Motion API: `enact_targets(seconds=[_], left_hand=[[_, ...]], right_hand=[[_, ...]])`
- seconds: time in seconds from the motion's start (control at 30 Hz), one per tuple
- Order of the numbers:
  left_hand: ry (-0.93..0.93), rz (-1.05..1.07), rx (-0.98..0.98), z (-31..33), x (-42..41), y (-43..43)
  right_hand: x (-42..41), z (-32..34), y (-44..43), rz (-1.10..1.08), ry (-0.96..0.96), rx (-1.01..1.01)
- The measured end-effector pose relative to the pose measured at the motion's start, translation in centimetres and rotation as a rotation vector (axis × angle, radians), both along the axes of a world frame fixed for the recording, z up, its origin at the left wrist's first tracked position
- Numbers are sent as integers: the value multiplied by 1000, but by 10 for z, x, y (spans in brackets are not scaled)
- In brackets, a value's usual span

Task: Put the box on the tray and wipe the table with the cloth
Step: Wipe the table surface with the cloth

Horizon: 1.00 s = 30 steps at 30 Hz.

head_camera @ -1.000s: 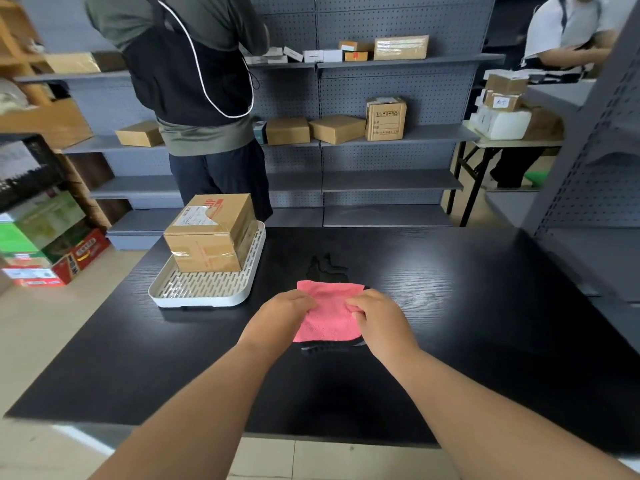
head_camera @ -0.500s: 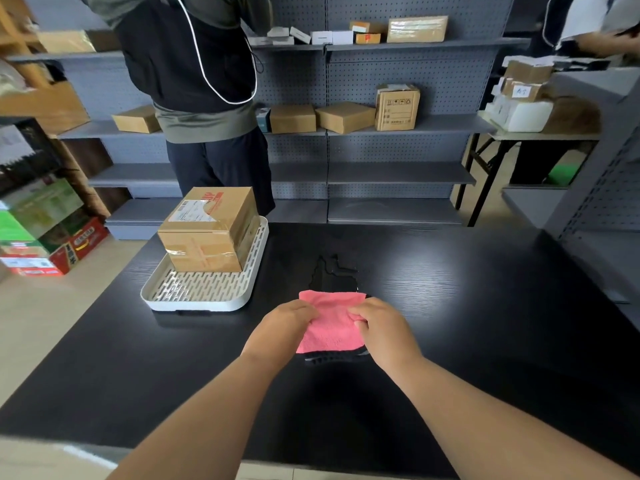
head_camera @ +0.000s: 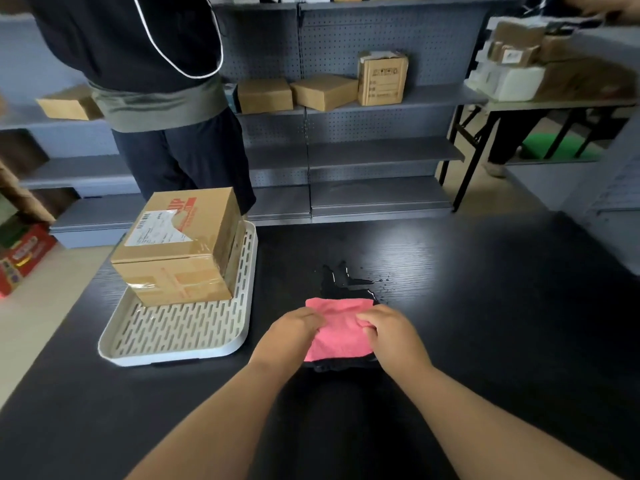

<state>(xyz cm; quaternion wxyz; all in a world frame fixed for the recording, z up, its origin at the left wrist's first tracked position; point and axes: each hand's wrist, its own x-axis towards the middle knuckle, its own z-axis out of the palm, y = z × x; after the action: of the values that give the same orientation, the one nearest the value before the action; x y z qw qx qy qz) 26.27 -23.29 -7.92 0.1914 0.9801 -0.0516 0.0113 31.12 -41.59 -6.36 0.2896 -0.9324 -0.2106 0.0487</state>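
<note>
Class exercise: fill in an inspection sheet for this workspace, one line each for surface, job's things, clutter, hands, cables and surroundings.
Surface: black table, puddle just beyond the cloth.
Job's things: taped box sits on the slotted tray; pink cloth lies flat.
Clutter: nothing seen.
Hands: left hand and right hand both pinch the cloth.
Cables: white cord on the bystander.
Surroundings: grey shelves holding cartons.
</note>
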Motion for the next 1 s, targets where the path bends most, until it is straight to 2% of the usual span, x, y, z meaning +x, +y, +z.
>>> enact_targets(seconds=[0.13,0.43,0.57,0.7,0.77,0.83,1.0], left_hand=[[12,7,-49,-2,18,-1],[104,-1,37,-9,51,-2],[149,31,34,-13,58,-2],[209,9,35,-17,57,1],[201,2,112,-15,56,2],[185,27,103,-16,56,2],[230,-96,148,-16,55,-3]], right_hand=[[15,-5,2,-22,42,-97],[47,-18,6,-35,33,-162],[55,-29,2,-44,96,-10],[56,-32,4,-47,124,-8],[52,-30,7,-12,68,-115],[49,-33,7,46,-3,-264],[42,-38,8,168,73,-363]])
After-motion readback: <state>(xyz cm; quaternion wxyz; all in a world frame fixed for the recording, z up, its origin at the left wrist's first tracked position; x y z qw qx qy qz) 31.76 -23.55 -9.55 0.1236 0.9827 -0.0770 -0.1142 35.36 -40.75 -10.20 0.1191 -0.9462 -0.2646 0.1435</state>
